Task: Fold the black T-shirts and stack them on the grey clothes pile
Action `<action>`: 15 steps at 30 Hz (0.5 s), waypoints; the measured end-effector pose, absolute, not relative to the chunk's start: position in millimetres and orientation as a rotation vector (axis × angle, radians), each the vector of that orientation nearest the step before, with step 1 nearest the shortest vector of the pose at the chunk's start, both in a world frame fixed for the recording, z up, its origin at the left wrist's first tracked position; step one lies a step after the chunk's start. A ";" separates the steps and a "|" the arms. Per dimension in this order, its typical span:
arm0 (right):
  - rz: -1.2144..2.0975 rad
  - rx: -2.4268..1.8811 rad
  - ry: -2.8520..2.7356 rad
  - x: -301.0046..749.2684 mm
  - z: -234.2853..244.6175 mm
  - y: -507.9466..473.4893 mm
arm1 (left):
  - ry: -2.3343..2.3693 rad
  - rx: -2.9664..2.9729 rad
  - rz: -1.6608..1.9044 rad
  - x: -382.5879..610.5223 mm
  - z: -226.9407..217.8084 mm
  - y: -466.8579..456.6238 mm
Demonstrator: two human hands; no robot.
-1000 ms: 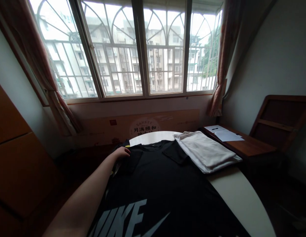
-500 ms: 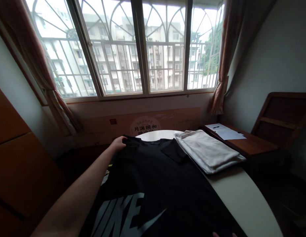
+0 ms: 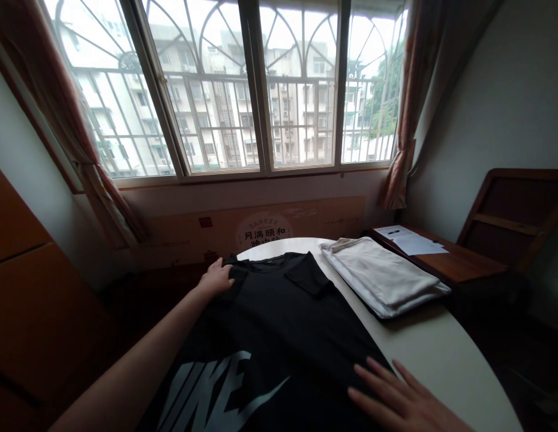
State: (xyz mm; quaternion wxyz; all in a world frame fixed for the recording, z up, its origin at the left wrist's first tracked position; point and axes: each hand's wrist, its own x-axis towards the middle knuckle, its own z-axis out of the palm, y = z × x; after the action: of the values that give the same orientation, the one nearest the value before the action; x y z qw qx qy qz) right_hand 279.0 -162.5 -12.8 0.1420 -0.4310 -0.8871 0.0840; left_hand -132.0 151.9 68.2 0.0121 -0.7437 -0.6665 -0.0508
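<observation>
A black T-shirt [image 3: 270, 324] with grey "NIKE" lettering and a swoosh lies spread out over a round white table [image 3: 445, 348]. Its neckline points toward the window, and the right sleeve is folded inward on the body. My left hand [image 3: 218, 277] rests on the shirt's far left shoulder, fingers lying over the fabric rather than pinching it. At the lower right, my right hand [image 3: 400, 396] is spread, with its fingertips over the shirt's right side edge. The bottom of the shirt runs out of view.
Folded white and pale garments [image 3: 382, 276] lie stacked on the table's right side, a dark layer beneath. Beyond stands a brown wooden desk [image 3: 468, 261] with papers [image 3: 414, 241] and a pen. A printed cardboard box [image 3: 306, 222] leans below the barred window; an orange-brown cabinet [image 3: 27, 300] is at left.
My left hand has loosened its hold on the shoulder and now lies on it. My right hand has come up into view from the bottom edge. The shirt has shifted slightly left.
</observation>
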 end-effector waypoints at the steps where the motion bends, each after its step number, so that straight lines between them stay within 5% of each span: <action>1: 0.174 -1.319 -2.528 283.1 5.0 -143.0 | -2.020 -2.366 -0.142 -120.3 65.9 139.3; 6: -0.156 -1.792 -2.444 272.6 56.9 -17.3 | -1.634 -2.742 0.071 -43.3 41.8 68.6; 15: -0.285 -1.971 -2.472 243.1 29.2 72.0 | -1.806 -2.725 -0.011 26.2 9.6 67.5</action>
State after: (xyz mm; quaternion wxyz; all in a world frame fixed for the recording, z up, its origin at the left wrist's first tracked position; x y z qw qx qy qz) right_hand 243.1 72.0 29.2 -0.0165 -0.6209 -0.7785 -0.0898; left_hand 26.2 67.5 9.6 -0.0638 -0.8319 -0.5513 -0.0033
